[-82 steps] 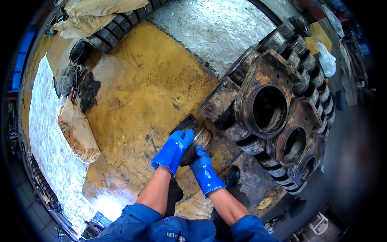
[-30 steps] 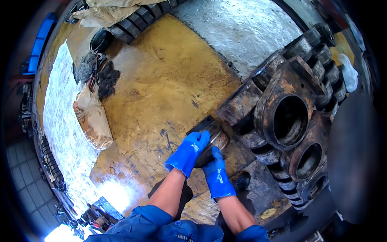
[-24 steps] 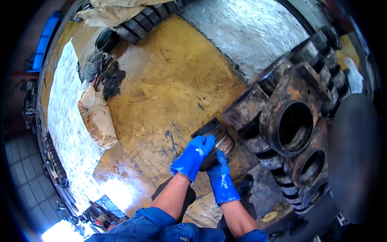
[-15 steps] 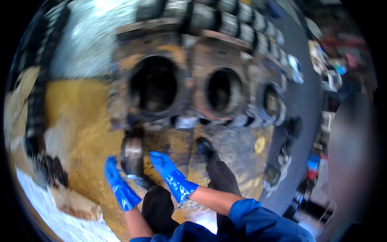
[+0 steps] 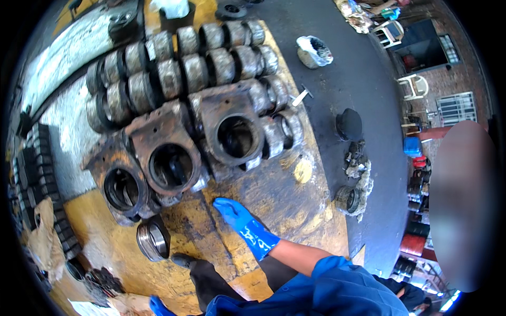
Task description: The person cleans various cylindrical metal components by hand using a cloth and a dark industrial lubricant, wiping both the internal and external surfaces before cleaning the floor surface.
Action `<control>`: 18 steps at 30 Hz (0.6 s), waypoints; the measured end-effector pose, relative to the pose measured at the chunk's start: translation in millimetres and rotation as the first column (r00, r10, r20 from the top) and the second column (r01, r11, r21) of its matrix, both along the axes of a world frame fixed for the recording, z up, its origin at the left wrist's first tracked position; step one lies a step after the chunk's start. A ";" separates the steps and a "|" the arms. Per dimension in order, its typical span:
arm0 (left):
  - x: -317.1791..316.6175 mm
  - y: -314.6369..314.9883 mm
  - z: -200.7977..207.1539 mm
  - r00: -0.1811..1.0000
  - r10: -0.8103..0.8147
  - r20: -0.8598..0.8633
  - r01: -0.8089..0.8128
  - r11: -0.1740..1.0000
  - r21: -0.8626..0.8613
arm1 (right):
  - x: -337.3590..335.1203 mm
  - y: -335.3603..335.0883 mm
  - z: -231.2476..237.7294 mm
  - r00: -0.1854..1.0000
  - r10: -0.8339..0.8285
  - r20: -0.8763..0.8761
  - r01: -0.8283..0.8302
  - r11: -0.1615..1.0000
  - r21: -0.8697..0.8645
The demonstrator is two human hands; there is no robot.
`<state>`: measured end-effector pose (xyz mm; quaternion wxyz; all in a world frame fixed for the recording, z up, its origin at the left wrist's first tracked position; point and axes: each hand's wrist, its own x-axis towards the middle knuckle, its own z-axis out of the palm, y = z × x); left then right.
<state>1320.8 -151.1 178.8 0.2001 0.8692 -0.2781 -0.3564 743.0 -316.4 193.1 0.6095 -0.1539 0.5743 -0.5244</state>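
Note:
My right hand (image 5: 234, 215), in a blue rubber glove, hangs in front of the rusty metal housings with its fingers stretched out and nothing in it. Only a piece of my left hand (image 5: 159, 306), in the same kind of glove, shows at the lower edge; its fingers are hidden. A metal ring (image 5: 153, 240) with a shiny inner face stands on the floor by my shoe, apart from both hands. Beyond it are three rusty blocks with round bores: a left housing (image 5: 139, 196), a middle housing (image 5: 196, 167) and a right housing (image 5: 254, 131).
Rows of worn metal rings (image 5: 196, 73) stand behind the housings. The floor (image 5: 284, 210) is stained yellow. On the dark ground to the right are a lined bucket (image 5: 311, 55), a black round object (image 5: 349, 125) and a ribbed ring (image 5: 348, 200). Black blocks (image 5: 45, 174) line the left.
My view has turned, and the housings now slant across the picture. Both hands flanked the ring before; my left hand has dropped to the lower edge, and my right is farther from the ring.

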 end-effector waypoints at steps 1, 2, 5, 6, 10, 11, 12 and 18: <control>-13.1 17.7 20.8 0.992 0.119 -0.052 -0.113 0.988 0.109 | -25.6 3.2 -1.6 0.993 0.018 -0.119 -0.016 1.000 0.017; -29.1 36.5 41.4 0.965 0.247 -0.088 -0.219 0.944 0.246 | -55.5 12.0 -5.2 0.971 0.032 -0.237 -0.022 0.999 0.046; -66.1 74.0 86.6 0.870 0.479 -0.120 -0.366 0.789 0.494 | -162.3 52.9 -23.3 0.747 0.260 -0.612 -0.240 0.964 0.116; -74.1 85.0 95.4 0.844 0.520 -0.130 -0.384 0.757 0.528 | -206.2 72.8 -28.2 0.503 0.331 -0.798 -0.399 0.908 0.125; -92.9 89.9 123.9 0.774 0.591 -0.226 -0.378 0.719 0.583 | -366.2 182.7 -31.9 -0.240 0.683 -0.690 -0.600 0.455 0.659; -88.7 91.0 123.2 0.755 0.579 -0.307 -0.360 0.758 0.543 | -399.6 207.9 -43.3 -0.430 0.704 -0.565 -0.525 0.314 0.791; -91.1 92.1 118.4 0.730 0.575 -0.370 -0.352 0.779 0.518 | -436.4 235.4 -39.9 -0.407 0.817 -0.409 -0.459 0.204 0.865; -185.1 87.2 182.8 0.888 0.374 -0.266 -0.345 0.926 0.150 | -489.0 286.6 -5.0 0.280 0.952 -0.123 -0.080 0.151 0.985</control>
